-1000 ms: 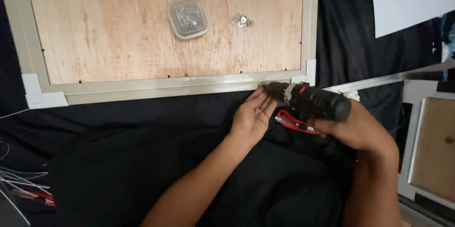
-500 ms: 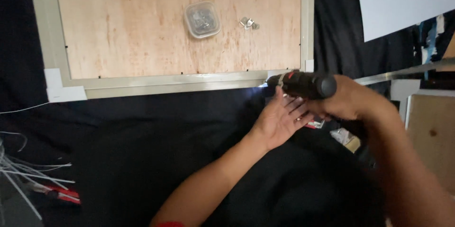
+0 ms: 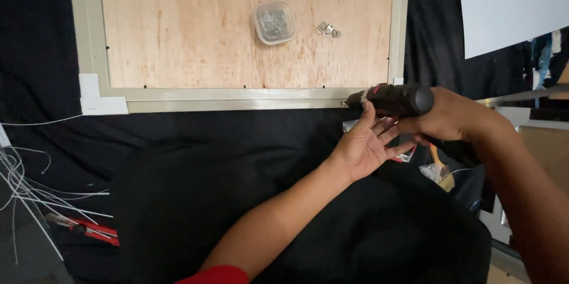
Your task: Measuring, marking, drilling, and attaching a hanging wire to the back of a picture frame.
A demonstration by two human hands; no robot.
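Note:
My right hand [image 3: 446, 117] grips a black and red power screwdriver [image 3: 391, 99], its tip against the lower right corner of a pale frame [image 3: 237, 100] that borders a plywood panel [image 3: 243, 35]. My left hand [image 3: 366, 144] lies palm up just below the tool, fingers spread and touching its underside. On the panel sit a small clear plastic box of metal parts [image 3: 274, 22] and a loose metal hanger piece [image 3: 328, 28].
Black cloth [image 3: 195, 136] covers the work surface around the frame. White wires [image 3: 29, 183] and a red-handled tool [image 3: 95, 232] lie at the lower left. A white sheet [image 3: 510, 5] hangs at the upper right. Another framed board [image 3: 551, 153] stands at the right edge.
The screwdriver has gone from lying below the frame to pressing its tip on the frame's lower right corner. My left hand stays beneath it, and the view has moved closer.

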